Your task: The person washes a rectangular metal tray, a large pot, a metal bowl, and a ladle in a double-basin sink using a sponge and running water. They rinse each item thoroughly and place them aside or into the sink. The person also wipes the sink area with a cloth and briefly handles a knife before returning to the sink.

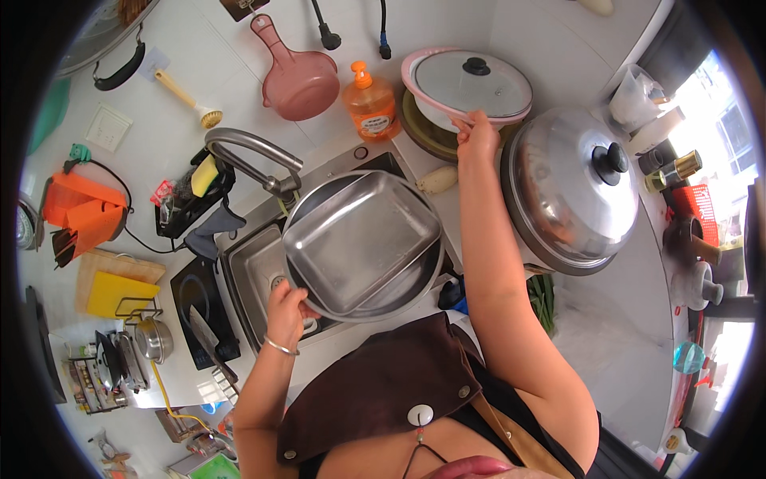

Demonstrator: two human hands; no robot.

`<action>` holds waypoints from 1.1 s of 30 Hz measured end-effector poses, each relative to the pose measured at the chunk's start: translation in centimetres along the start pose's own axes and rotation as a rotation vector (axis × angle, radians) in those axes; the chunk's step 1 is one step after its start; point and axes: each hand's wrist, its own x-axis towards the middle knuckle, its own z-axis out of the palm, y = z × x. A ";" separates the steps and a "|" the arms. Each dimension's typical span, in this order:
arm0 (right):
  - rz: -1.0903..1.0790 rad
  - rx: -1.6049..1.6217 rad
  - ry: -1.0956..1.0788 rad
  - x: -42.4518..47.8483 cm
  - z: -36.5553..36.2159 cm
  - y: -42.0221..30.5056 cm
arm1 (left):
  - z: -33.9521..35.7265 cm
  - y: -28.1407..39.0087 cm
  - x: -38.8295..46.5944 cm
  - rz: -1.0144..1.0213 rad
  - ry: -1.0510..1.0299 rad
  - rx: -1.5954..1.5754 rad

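My left hand [286, 312] grips the near left rim of a round stainless steel basin [413, 284] above the sink. A rectangular steel tray [365, 242] rests inside that basin, tilted. With my arm stretched forward, my right hand [479, 136] pinches the near rim of a white basin [426, 112] with a pink edge. A glass lid [446, 87] with a black knob covers it. Beneath it is an olive-green basin [432, 142], partly hidden.
The sink [254, 263] and curved faucet [254, 152] lie left of the steel basin. A large domed steamer pot [568, 197] stands right of my forearm. A soap bottle [372, 108] is at the wall. A cleaver [206, 335] lies across an induction cooktop [194, 305].
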 end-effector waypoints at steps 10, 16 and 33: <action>0.062 -0.121 0.106 2.1 -2.6 4.8 | -5.3 -6.5 -8.1 0.034 0.258 -0.238; 0.116 -0.328 -0.095 3.9 -6.1 6.1 | -8.1 -9.2 -12.9 0.054 0.400 -0.335; 1.198 -0.955 -0.548 -27.8 -38.2 13.1 | -25.0 -22.1 -27.7 -0.009 0.496 -0.503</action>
